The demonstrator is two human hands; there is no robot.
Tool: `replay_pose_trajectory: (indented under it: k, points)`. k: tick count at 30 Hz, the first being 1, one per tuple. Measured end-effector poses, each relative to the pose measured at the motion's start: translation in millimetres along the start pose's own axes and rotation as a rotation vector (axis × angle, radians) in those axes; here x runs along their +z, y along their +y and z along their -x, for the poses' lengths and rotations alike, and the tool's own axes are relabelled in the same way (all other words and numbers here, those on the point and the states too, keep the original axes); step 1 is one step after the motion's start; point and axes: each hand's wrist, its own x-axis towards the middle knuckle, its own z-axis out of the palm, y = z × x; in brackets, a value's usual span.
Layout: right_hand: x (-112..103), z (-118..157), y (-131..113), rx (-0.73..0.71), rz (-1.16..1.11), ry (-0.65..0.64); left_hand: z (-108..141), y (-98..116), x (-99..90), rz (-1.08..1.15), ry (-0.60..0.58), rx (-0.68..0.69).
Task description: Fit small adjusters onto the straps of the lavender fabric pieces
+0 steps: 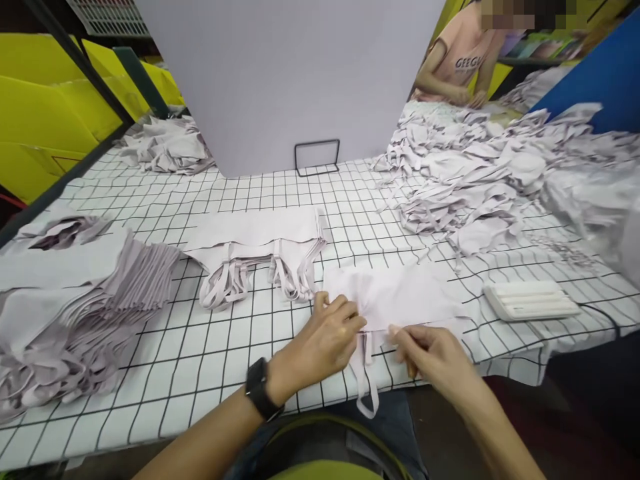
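A pale pink garment [415,293] lies flat near the table's front edge, with one strap loop hanging down towards me. My left hand [333,333], with a black watch on its wrist, has its fingers curled on the garment's left part and pinches the cloth. At the lower edge, right of the strap, my right hand [427,353] holds the hem between thumb and fingertips; it is slightly blurred. Just beyond and to the left is a neat stack of similar garments [260,230], their straps hanging towards me.
A thick garment stack [60,280] fills the left side. Loose garments [470,173] are heaped at the right, near a white device [530,300] with a cable. A large pale board [295,80] stands at the back; a person [457,60] works behind the heap.
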Motion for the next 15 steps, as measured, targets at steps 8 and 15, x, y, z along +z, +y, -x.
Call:
replay_pose_trajectory:
  k: [8,15]
  points:
    - [-81,-90,-12,-0.067,0.467,0.593,-41,-26,-25.3,-0.094,-0.017,-0.389]
    - [-92,-106,-5,-0.214,0.363,0.531,-69,-51,-27.4,-0.089,-0.166,-0.439]
